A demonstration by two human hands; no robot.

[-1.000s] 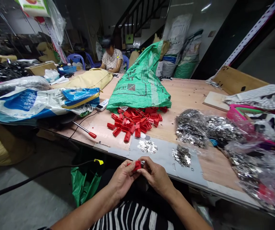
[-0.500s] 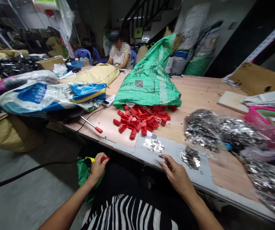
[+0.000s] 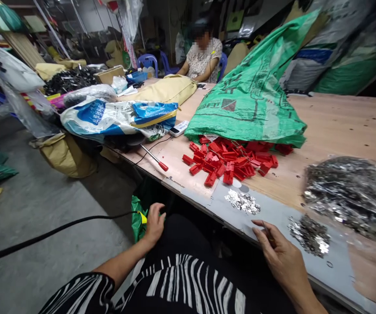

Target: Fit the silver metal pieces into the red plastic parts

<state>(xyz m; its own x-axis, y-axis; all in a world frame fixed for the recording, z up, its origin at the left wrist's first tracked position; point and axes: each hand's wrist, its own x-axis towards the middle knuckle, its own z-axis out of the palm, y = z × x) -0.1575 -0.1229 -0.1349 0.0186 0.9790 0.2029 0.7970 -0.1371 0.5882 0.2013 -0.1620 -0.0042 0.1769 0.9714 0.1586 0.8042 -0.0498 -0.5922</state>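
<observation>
1. Pale wooden surface (image 3: 338, 117): bears heaped red, blocky plastic parts (image 3: 229, 168).
2. Left hand (image 3: 155, 222): loosely open beside the green plastic bag (image 3: 137, 233); its red part no longer shows, so that piece seems released.
3. Right hand (image 3: 281, 248): half-curled near small silver metal pieces (image 3: 309, 235); I cannot tell if it holds any.

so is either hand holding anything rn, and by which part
Nothing shows in the left hand. Whether the right hand pinches something small between thumb and fingers cannot be told.
</observation>
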